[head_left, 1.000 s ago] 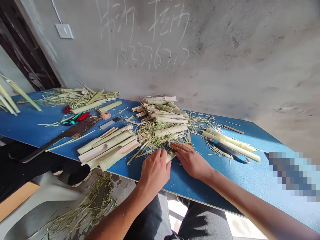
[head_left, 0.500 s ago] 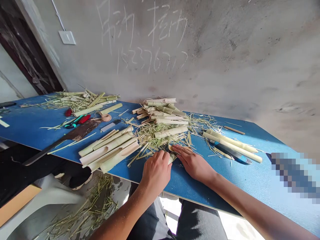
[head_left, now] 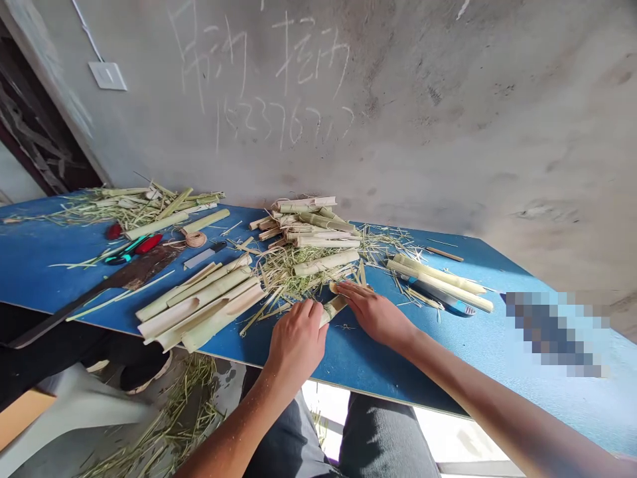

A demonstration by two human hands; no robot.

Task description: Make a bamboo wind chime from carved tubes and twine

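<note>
My left hand point(head_left: 297, 335) is closed around a short bamboo piece point(head_left: 332, 310) just above the blue table, near its front edge. Beside it, my right hand point(head_left: 372, 311) has its fingers pressed together over a thin tan piece point(head_left: 334, 287), whose end sticks out at the fingertips; most of it is hidden, and I cannot tell its kind. The right fingers lie close to the far end of the bamboo piece. Left of my hands lie several split bamboo halves point(head_left: 199, 302). Behind them, a bamboo length point(head_left: 326, 262) rests on green shavings point(head_left: 288, 272).
A stack of split bamboo point(head_left: 318, 222) stands by the wall. On the left lie a cleaver point(head_left: 144, 267), red-and-teal-handled tools point(head_left: 133, 249), a twine roll point(head_left: 196, 239) and more bamboo scraps point(head_left: 149, 206). Two bamboo strips point(head_left: 442, 282) rest on a blue tool at right.
The view has shifted right, so everything appears further left. My hands have drawn slightly apart, and more of the bamboo piece shows between them.
</note>
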